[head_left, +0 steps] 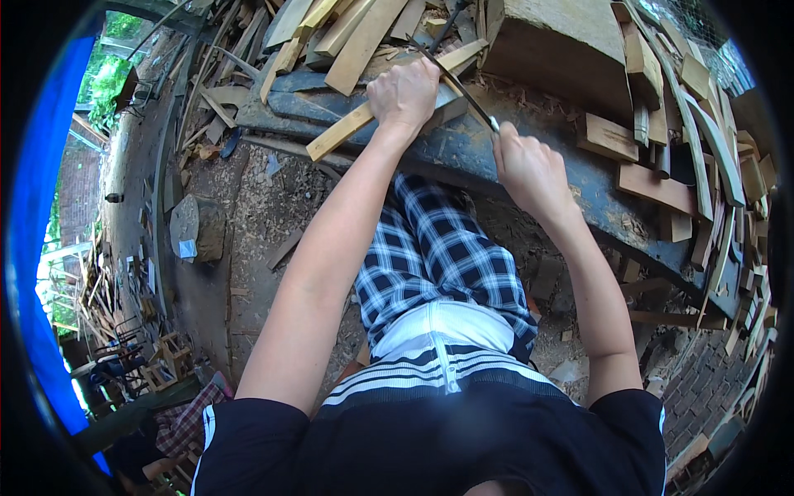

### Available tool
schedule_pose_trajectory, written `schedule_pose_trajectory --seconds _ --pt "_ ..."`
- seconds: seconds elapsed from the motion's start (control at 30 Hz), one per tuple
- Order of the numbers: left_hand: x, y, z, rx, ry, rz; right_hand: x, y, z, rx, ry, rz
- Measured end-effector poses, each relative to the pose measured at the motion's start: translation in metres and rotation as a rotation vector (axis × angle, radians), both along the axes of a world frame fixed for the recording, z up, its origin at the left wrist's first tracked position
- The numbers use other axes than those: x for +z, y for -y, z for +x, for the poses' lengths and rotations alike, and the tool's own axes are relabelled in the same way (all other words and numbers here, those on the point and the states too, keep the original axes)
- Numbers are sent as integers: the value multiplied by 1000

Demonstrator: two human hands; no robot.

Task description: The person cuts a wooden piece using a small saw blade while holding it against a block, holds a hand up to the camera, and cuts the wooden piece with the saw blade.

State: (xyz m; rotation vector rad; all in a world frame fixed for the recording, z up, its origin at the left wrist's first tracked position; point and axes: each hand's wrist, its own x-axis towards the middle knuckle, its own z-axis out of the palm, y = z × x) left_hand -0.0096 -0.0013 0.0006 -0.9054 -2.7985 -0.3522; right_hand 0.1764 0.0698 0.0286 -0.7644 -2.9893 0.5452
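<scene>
My left hand [405,95] is closed in a fist around a narrow wooden strip [339,134]. The strip lies slantwise over the dark workbench [322,103], its near end jutting past the edge and its far end reaching up to the right. In my right hand [533,169] is a tool with a long, thin dark blade [463,91]; my fingers hide its handle. That blade runs up and left from a pale collar and passes over the strip, just right of my left fist. Whether the blade touches the wood, I cannot tell.
Loose boards [364,45] lie heaped behind my hands. A big wooden block [562,50] sits on the bench at the far right, with offcuts [608,136] beside it. On the dirt floor at left is a stump-like block [198,227]. Another person's plaid sleeve [186,426] shows lower left.
</scene>
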Motion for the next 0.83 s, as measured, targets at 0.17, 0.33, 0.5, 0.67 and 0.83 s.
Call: schedule_pose_trajectory --seconds 0.17,0.33,0.5,0.67,0.83 --pt "-3 -7 4 -40 -13 13 -18 -16 -48 4 -78 2" --pt "-1 -4 2 -24 2 3 -17 -6 -28 3 -100 -6" --pt "-1 -1 0 -11 -21 1 -6 0 -6 -43 -23 -60" --pt "-2 -9 3 -21 -15 -1 -18 -16 -56 11 -81 -6" --pt "-2 -5 1 13 19 -37 -2 -6 -28 -26 46 -140"
